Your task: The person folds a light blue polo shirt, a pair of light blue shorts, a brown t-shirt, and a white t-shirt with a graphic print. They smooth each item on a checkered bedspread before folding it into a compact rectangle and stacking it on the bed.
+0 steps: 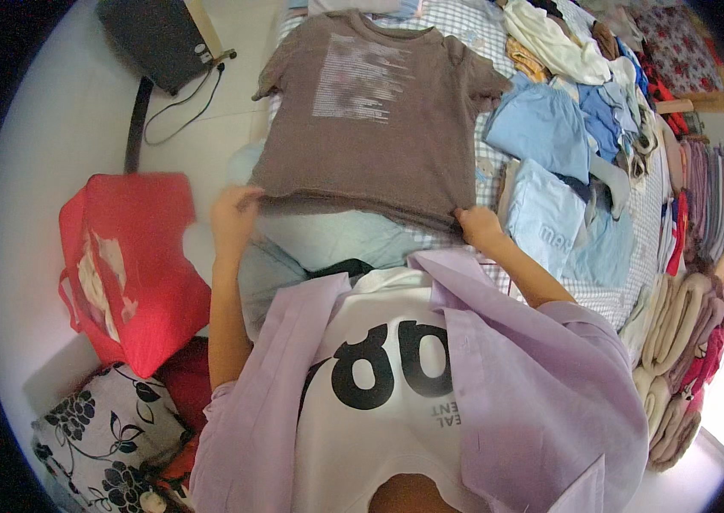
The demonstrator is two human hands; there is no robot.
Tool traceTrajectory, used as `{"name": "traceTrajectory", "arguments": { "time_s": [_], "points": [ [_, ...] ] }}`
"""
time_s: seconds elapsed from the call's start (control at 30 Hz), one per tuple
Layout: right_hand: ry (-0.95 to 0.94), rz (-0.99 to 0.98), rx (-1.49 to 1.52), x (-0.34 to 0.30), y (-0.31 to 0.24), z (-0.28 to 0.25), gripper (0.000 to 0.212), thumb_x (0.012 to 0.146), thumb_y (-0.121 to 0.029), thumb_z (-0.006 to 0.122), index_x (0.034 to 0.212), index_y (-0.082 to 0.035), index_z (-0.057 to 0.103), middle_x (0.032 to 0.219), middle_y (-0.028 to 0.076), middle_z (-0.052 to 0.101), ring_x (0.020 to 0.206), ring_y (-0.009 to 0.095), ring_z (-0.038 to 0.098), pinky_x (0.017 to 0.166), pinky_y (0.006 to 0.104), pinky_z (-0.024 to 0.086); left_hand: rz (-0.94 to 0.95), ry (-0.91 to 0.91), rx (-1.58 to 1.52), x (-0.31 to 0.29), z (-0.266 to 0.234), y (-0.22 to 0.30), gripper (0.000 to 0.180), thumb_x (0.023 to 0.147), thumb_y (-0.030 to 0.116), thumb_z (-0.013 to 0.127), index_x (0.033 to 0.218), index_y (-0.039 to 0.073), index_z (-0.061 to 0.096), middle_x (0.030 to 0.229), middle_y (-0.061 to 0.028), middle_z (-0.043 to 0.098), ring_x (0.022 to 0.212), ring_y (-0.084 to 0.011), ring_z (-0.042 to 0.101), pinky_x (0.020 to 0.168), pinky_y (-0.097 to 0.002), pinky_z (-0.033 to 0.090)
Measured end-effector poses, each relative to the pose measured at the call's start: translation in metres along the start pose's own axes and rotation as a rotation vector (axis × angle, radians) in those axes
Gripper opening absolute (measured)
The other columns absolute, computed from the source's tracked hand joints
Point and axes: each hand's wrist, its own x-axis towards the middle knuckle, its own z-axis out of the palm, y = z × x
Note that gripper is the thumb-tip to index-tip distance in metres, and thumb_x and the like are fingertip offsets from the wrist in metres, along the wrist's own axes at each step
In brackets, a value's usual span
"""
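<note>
A brown short-sleeved T-shirt (379, 145) with a pale printed block on its chest lies spread out before me, neckline far and hem near. At the hem's left corner is my left hand (236, 221), its fingers closed on the cloth and a little blurred. My right hand (481, 228) pinches the hem's right corner between thumb and fingers. Between the two hands the hem stretches nearly straight, just above my light blue trousers (328, 237). The shirt's upper part rests on a checked bed sheet (430, 12).
Folded light blue clothes (541, 128) and a pale blue garment (541, 218) lie to the right, before a heap of mixed clothing (550, 34). A red fabric bag (135, 256) and a floral bag (114, 436) stand left. Rolled blankets (674, 342) are far right. A cable (208, 103) trails across the floor.
</note>
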Motion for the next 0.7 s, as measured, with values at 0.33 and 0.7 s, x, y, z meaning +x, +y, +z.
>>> {"name": "traceTrajectory", "arguments": {
  "time_s": [0.33, 0.7],
  "points": [
    [-0.107, 0.100, -0.017, 0.008, 0.005, 0.017, 0.018, 0.070, -0.010, 0.047, 0.087, -0.004, 0.051, 0.076, 0.017, 0.057, 0.073, 0.028, 0.057, 0.060, 0.0361, 0.047, -0.042, -0.226, -0.081, -0.023, 0.003, -0.028, 0.027, 0.063, 0.001, 0.047, 0.086, 0.008, 0.059, 0.079, -0.0129, 0.056, 0.074, -0.0269, 0.053, 0.067, -0.0313, 0.041],
    [-0.081, 0.004, -0.071, 0.014, 0.052, -0.002, 0.012, 0.063, -0.006, 0.050, 0.073, -0.003, 0.056, 0.069, 0.016, 0.057, 0.067, 0.029, 0.057, 0.055, 0.0376, 0.046, -0.009, -0.303, 0.021, -0.014, -0.020, -0.018, 0.036, 0.058, -0.003, 0.050, 0.090, 0.009, 0.058, 0.072, -0.0124, 0.054, 0.068, -0.0239, 0.052, 0.064, -0.0297, 0.040]
  ]
}}
